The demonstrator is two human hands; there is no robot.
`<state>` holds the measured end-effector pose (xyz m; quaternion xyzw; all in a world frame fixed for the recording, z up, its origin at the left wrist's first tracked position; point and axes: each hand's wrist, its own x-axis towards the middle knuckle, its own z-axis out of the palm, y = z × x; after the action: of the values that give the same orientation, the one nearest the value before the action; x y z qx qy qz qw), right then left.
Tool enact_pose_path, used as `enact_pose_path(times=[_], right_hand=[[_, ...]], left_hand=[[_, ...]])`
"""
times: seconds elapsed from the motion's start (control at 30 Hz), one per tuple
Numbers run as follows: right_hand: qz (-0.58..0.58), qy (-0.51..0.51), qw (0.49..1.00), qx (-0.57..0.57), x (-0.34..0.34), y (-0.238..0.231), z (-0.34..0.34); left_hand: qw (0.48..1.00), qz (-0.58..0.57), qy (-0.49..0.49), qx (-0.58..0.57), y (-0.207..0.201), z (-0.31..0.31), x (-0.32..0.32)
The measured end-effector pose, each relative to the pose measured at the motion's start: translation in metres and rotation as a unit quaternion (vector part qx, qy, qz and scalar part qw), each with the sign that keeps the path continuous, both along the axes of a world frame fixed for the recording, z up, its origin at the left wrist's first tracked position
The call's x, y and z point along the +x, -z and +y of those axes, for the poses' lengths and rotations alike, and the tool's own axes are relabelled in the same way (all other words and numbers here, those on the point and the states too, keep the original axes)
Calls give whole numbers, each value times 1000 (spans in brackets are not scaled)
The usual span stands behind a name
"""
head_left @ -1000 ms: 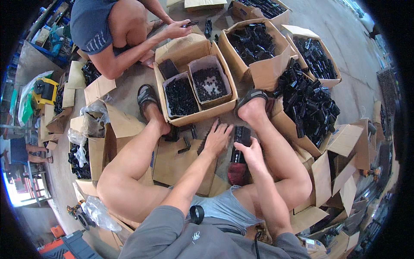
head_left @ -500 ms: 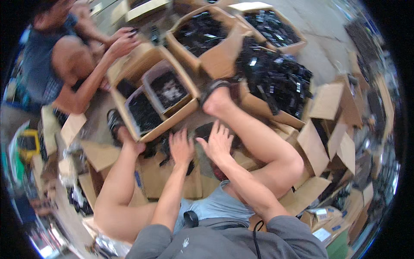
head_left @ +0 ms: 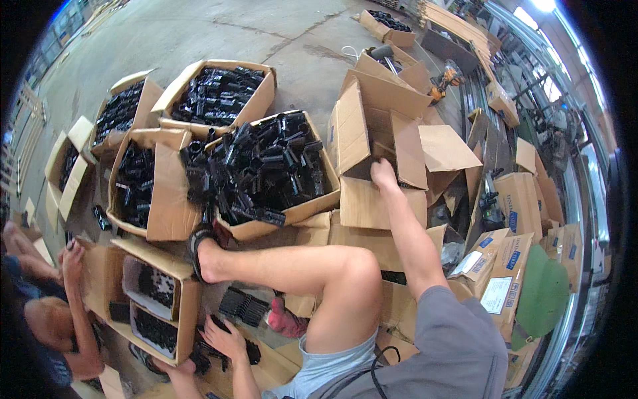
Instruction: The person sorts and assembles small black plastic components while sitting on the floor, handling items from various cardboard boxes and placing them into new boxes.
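Note:
My right arm stretches forward to an open cardboard box (head_left: 352,126). My right hand (head_left: 383,174) is at its near opening, fingers curled; whatever they hold is hidden. My left hand (head_left: 227,340) is low beside the divided cardboard box (head_left: 189,316), fingers spread over small black parts (head_left: 252,352). That box holds two clear-lined bins of small black pieces (head_left: 159,286). A row of black comb-like parts (head_left: 244,306) lies between my left hand and my bent leg.
A large carton (head_left: 332,193) heaped with black plastic pieces stands ahead, with several more filled cartons (head_left: 222,63) behind it. Another person (head_left: 50,326) sits at the left, holding a small dark thing. An orange cordless drill (head_left: 445,80) and flattened cartons lie to the right.
My view has swung to the right. My right hand has gone from near my left hand, between my legs, out to the open box. My left hand stays low by the divided box.

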<state>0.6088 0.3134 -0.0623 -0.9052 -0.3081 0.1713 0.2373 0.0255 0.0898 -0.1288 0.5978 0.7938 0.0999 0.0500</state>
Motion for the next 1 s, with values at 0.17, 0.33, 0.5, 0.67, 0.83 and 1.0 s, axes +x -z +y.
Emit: enact_pose_path(times=[0.17, 0.33, 0.5, 0.67, 0.83, 1.0], right_hand=[[47, 7, 998, -42, 43, 39, 56], [34, 24, 998, -44, 71, 44, 112], [34, -7, 996, -85, 90, 60, 135], [32, -80, 989, -120, 98, 62, 142], [-39, -90, 987, -127, 101, 66, 133], [-43, -52, 988, -138, 107, 84, 134]], left_hand=[[1000, 9, 9, 16, 6, -1, -3], [1000, 15, 4, 14, 16, 1, -2], [1000, 9, -6, -10, 12, 3, -2], [1000, 28, 1, -5, 21, -2, -5], [1000, 27, 4, -7, 21, -5, -8], [1000, 14, -3, -11, 16, 0, -3]])
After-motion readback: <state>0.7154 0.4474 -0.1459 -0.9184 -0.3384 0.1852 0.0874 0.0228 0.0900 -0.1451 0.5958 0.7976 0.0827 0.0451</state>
